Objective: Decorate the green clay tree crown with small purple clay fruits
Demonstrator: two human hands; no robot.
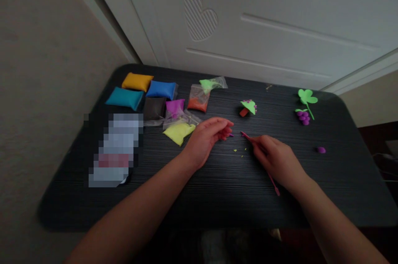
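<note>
My right hand (275, 160) is closed around a thin pink modelling tool (273, 183), whose flat end points toward me. The tool's other tip, with a bit of purple by it, is just above the table in front of my left hand. My left hand (209, 137) has its fingers curled inward, and a small purple piece of clay (231, 135) shows at the fingertips. Whether the fingers grip it is hard to see. A few tiny yellow crumbs (235, 150) lie between the hands. Beyond them rests a clay mushroom (248, 107) with a green, pink-dotted cap and a red-brown stem.
Packs of coloured clay, including a teal pack (124, 98) and an opened yellow pack (178, 132), lie on the left. A green clay clover (307, 96), purple clay grapes (303, 117) and a purple lump (321, 150) are at right. A white panel (280, 3) borders the dark table (217, 197).
</note>
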